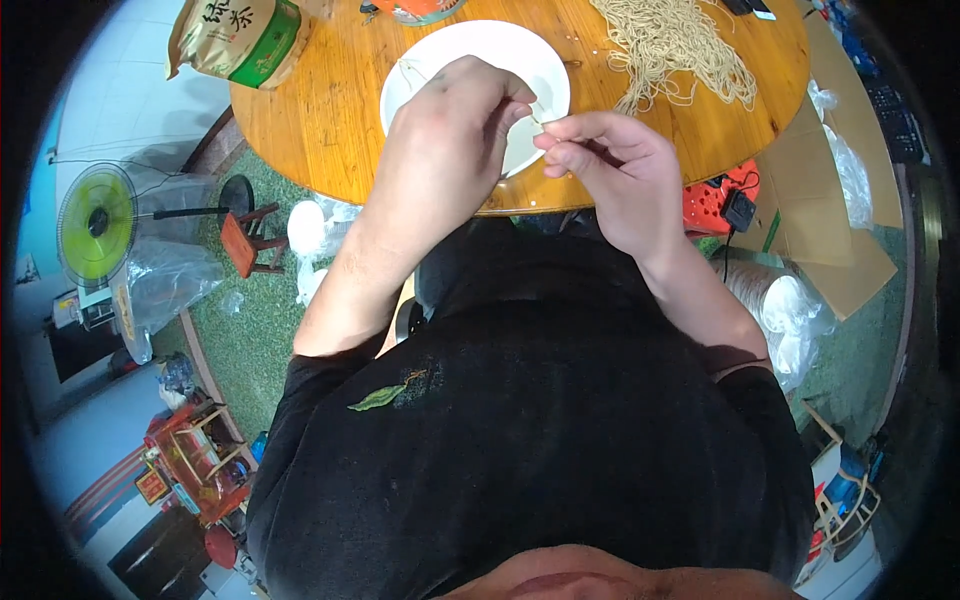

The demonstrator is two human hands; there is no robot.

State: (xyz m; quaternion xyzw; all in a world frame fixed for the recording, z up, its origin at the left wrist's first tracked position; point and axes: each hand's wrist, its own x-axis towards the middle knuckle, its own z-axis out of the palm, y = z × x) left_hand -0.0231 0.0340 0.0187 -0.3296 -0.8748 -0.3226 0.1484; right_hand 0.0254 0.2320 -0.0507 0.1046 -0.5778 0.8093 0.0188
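Over a white round dish (548,58) on the wooden table, my two hands meet close together. My left hand (440,140) is closed, its fingers bent toward the dish's middle and its fingertips partly hidden. A thin cord (537,118) runs between the hands, short and hard to make out. My right hand (632,170) pinches it between thumb and forefinger, the other fingers curled. A fine pale strand also shows at the dish's left side, beyond my left hand. To the right of the dish lies a tangled heap of beige cord (672,50).
A gold and green bag (250,45) stands at the table's far left, beside an orange-red container (418,8). Left on the floor are a green fan (97,222) and small red stool (240,245). Cardboard (815,190) and a red plastic stool (705,208) are at right.
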